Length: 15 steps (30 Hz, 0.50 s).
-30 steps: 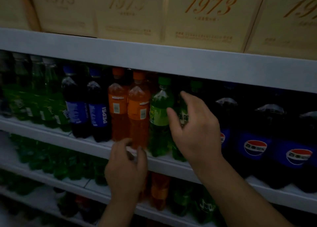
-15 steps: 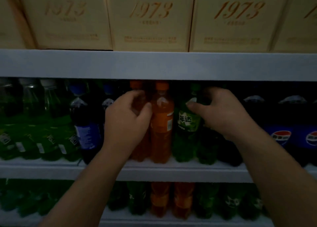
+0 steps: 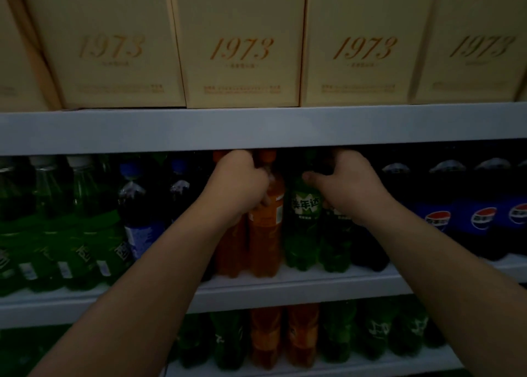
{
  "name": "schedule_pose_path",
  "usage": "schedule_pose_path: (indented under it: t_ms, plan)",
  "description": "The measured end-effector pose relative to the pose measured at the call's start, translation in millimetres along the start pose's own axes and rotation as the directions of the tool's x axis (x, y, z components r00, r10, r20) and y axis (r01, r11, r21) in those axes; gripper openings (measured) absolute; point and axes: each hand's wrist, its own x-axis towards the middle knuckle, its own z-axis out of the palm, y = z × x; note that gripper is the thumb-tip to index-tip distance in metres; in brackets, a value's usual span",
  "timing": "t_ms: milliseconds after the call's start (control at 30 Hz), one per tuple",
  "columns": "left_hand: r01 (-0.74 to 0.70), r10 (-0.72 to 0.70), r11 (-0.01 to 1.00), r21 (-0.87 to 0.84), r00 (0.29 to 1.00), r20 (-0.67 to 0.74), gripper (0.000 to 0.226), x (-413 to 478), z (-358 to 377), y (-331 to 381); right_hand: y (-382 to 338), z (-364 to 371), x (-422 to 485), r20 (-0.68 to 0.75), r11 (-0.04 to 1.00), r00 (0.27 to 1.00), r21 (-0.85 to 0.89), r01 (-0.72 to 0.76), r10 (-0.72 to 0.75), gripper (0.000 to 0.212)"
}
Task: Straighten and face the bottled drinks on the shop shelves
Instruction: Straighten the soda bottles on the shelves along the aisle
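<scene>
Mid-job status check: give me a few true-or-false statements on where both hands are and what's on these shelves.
1. The left hand grips an orange bottle near its top. True.
2. The right hand holds a blue-labelled cola bottle. False: it grips the green bottles.
3. Cream boxes marked 1973 stand on the top shelf. True.
4. Only green bottles stand below. False: the lowest shelf also holds orange drinks.
5. Bottles at far right lie flat. False: the cola bottles stand upright.

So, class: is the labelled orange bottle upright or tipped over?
Upright: the orange bottle stands on its base on the shelf, cap uppermost.
</scene>
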Motion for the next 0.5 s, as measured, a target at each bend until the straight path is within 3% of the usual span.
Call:
schedule_pose_path:
  t_ms: [100, 367, 500]
  plan:
    - [-0.055, 0.055, 0.998, -0.001, 0.997, -0.051, 0.002, -1.7, 1.1, -1.9, 2.1, -7.2, 0.7, 0.083, 0.993, 0.996, 0.112, -0.036, 0.027, 0.036]
    - [-0.129, 0.168, 0.975, 0.179, 0.96, -0.224, 0.042, -5.0, 3.2, -14.3, 6.3, -3.1, -1.9, 0.069, 0.996, 0.997, 0.083, 0.023, -0.029, 0.027]
    - [-0.197, 0.241, 0.946, 0.257, 0.958, -0.154, 0.041, -11.9, 4.0, -16.7, 10.5, -1.0, -2.2, 0.03, 0.998, 0.997, 0.012, 0.064, -0.065, 0.034]
